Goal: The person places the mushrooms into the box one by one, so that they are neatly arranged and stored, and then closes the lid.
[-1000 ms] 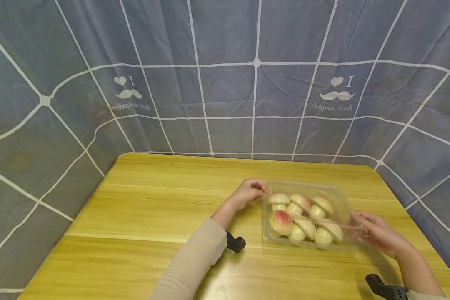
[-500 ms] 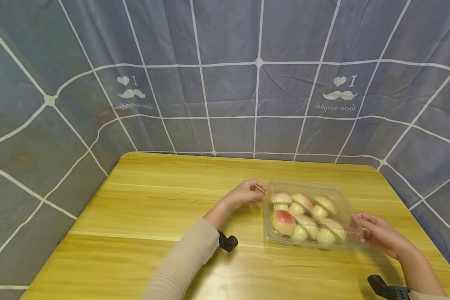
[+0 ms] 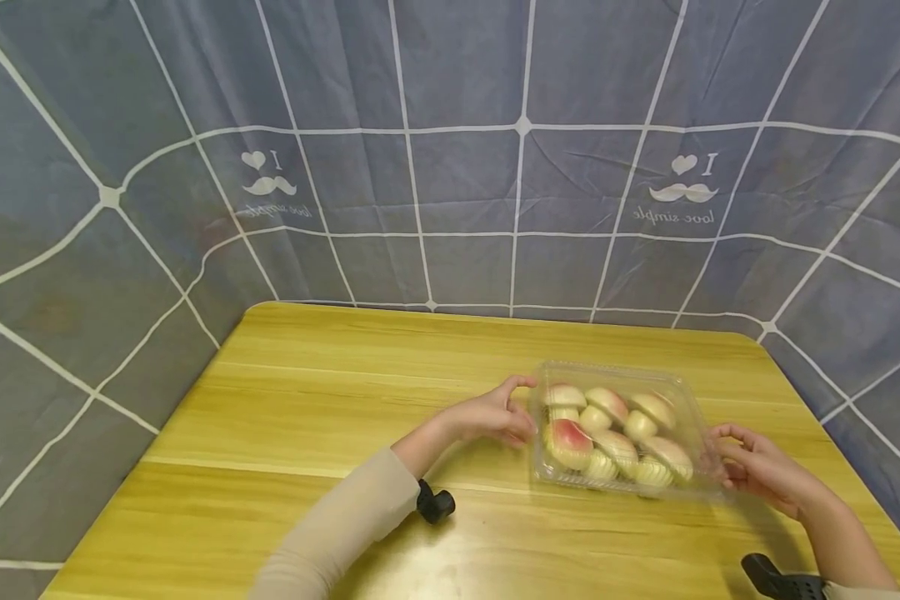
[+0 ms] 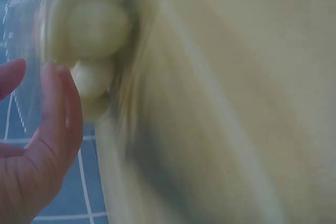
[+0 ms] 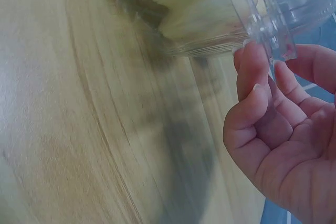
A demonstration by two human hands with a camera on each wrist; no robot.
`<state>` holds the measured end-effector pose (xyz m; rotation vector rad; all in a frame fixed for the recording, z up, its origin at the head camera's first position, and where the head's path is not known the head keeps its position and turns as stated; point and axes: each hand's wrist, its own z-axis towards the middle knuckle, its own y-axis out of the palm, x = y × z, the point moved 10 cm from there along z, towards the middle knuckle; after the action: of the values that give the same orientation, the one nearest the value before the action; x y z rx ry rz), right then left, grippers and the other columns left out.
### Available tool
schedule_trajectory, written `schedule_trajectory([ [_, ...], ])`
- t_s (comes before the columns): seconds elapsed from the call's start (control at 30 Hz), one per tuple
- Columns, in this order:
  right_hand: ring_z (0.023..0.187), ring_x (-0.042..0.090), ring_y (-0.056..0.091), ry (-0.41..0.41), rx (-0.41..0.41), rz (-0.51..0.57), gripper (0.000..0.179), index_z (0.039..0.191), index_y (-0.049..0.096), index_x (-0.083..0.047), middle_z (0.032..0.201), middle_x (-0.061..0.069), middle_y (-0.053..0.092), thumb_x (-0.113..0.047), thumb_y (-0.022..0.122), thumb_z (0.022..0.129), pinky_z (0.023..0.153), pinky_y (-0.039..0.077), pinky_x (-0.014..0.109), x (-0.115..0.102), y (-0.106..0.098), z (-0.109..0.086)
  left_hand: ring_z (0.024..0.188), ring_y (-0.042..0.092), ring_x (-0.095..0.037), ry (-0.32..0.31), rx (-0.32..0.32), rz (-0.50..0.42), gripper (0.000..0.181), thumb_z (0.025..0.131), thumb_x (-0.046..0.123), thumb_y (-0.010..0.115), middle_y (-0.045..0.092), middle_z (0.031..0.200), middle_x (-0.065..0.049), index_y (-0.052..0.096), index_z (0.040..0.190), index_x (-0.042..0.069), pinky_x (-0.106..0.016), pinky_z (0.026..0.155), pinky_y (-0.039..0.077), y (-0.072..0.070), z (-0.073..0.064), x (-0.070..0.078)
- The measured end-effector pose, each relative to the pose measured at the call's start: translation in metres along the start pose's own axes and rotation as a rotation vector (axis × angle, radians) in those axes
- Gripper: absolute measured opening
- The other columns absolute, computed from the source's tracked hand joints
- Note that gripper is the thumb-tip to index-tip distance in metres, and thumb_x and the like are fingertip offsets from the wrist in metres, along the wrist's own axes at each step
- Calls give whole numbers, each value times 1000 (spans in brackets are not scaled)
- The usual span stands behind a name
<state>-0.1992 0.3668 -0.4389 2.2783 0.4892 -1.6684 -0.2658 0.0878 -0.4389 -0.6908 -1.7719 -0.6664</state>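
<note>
A clear plastic clamshell box [image 3: 612,425] sits on the right half of the table, its lid down. Through it show several pale yellow, pink-blushed round pieces [image 3: 570,444] that look like peaches, some with ridged pale lower parts. At the box's right side, my right hand [image 3: 765,471] pinches the rim; in the right wrist view the thumb and fingertips close on the clear plastic edge [image 5: 270,30]. My left hand [image 3: 495,417] is at the left side, thumb and fingers spread, fingertips right at the box wall. The left wrist view shows the fingers [image 4: 55,108] nearly straight beside the box.
The wooden table [image 3: 330,392] extends far to the left of the box. A grey-blue curtain [image 3: 457,183] with white lines hangs behind it and along both sides. Black wrist mounts [image 3: 435,504] sit on the forearms.
My left hand has shifted nearer along the box's left side, and its fingers have spread apart. The right hand keeps its pinch. The box stays nearly in place.
</note>
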Motion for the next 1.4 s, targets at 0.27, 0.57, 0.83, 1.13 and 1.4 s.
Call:
schedule_trajectory([
  [0.27, 71, 11, 56, 1, -26, -90, 33, 114, 43, -40, 87, 1, 52, -11, 35, 101, 67, 50, 31, 1, 4, -4, 72, 59, -18, -12, -32, -79, 95, 83, -10, 57, 59, 84, -10, -1, 149, 25, -33, 70, 54, 22, -12, -10],
  [0.57, 89, 19, 60, 18, -264, 40, 56, 126, 36, -51, 100, 3, 57, -2, 32, 100, 79, 51, 37, 4, 27, -21, 68, 61, -20, -11, -62, -112, 110, 78, -17, 58, 58, 82, -11, -14, 147, 30, -39, 73, 54, 34, -20, -16],
  [0.83, 99, 29, 61, 12, -397, 196, 65, 131, 35, -49, 105, 8, 57, 6, 30, 98, 87, 49, 39, -1, 43, -24, 58, 60, -17, -7, -19, -130, 109, 82, -14, 58, 60, 72, -10, -19, 146, 30, -31, 62, 55, 40, -23, -19],
  [1.13, 101, 28, 61, 76, -421, 284, 64, 127, 37, -51, 111, 17, 58, 6, 27, 99, 88, 48, 38, 2, 45, -26, 63, 63, -19, -62, 16, -171, 110, 82, -15, 58, 64, 74, -14, -18, 146, 34, -34, 65, 55, 41, -20, -25],
  [1.4, 104, 30, 60, 92, -432, 304, 65, 128, 39, -52, 114, 20, 56, 5, 27, 99, 90, 47, 39, 5, 42, -27, 65, 66, -21, -85, 13, -206, 110, 83, -16, 56, 66, 78, -20, -18, 145, 37, -31, 64, 55, 46, -20, -26],
])
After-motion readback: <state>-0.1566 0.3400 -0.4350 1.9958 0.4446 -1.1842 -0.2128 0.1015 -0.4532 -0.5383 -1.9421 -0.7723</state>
